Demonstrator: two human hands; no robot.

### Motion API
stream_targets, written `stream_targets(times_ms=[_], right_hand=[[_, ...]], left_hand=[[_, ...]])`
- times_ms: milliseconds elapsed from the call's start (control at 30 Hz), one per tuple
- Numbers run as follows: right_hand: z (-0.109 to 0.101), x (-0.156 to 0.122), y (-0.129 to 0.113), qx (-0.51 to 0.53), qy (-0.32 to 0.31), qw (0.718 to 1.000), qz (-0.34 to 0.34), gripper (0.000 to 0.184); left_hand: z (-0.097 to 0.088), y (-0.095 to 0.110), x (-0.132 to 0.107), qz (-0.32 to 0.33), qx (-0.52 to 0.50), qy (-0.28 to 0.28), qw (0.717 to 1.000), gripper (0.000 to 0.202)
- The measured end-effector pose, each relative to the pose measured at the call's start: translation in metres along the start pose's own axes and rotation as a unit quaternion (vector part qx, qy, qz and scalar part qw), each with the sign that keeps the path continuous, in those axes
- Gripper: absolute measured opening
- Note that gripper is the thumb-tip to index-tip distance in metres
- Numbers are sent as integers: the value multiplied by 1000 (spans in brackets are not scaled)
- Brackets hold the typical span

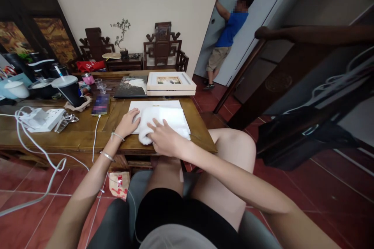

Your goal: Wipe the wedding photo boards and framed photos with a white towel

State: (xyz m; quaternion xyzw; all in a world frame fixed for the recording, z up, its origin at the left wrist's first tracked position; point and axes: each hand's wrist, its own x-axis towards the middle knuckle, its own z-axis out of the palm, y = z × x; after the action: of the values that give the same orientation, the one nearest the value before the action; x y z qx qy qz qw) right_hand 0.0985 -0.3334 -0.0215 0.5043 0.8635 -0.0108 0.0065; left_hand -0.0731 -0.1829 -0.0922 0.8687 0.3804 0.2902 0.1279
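A folded white fluffy towel (149, 118) lies over a flat white board or sheet (136, 105) near the front right corner of the wooden table. My right hand (165, 138) has hold of the towel's near edge, its fingers bent over the top; the thumb is partly hidden. Beside the towel, my left hand (130, 122) rests on the white sheet's left side, fingers stretched out, holding nothing. The towel hides much of the sheet.
Behind the sheet lie a pale framed picture (172, 89) and a dark picture (128, 87). Leftward are a charging phone (101, 105), a lidded cup (68, 89), and a power strip (48, 120) with trailing cables. A person (230, 31) stands by the door.
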Motion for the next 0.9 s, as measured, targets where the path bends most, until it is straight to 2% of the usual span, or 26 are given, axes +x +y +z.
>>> stream_targets(times_ms=[67,133,333,400,500,600,700,800,833,900], right_hand=[[-6,-3,1,10,-12,1000,-8,40],[-10,6,12,22,-15,1000,10,41],[-8,62,57,20,17,996,88,43],[-4,78,58,13,33,993,112,45],[4,90,43,2,51,991,120,46],[9,81,20,-2,58,997,55,46],[7,54,5,1,51,998,-42,42],[-5,26,11,30,24,994,-100,40],[-10,21,17,48,10,994,-94,39],[-19,17,35,82,-8,996,-40,36]], left_hand=[[0,0,0,0,-2,-1,1000,42],[0,0,0,-3,-5,0,1000,43],[0,3,-2,-9,-26,13,1000,43],[-2,5,-1,-11,-39,23,999,43],[-6,5,1,-24,-59,55,996,46],[-8,1,5,-76,-159,103,979,53],[-6,-3,7,-130,-257,135,948,58],[-2,-2,7,-124,-208,142,960,61],[-1,0,6,-110,-176,134,969,62],[0,5,4,-75,-111,103,986,61]])
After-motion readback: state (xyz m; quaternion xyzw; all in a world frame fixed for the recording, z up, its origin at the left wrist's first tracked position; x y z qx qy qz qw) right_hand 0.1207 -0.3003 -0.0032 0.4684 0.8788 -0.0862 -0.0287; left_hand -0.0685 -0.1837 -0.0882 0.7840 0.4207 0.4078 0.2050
